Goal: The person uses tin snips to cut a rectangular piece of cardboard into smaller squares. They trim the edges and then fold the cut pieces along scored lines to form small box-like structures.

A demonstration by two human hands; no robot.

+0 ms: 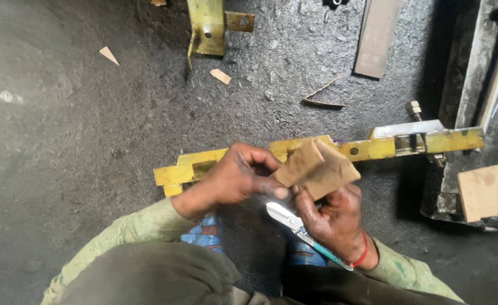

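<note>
Where both thumbs meet, folded cardboard (317, 168).

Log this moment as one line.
left hand: grips folded brown cardboard piece | right hand: cardboard, scissors | behind: yellow metal bar

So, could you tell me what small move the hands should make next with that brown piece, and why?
Probably swing the scissors up to the brown cardboard piece and open the blades. The left hand and right hand both pinch the piece, while the scissors lie along the right palm, blades closed and pointing away from it.
</note>
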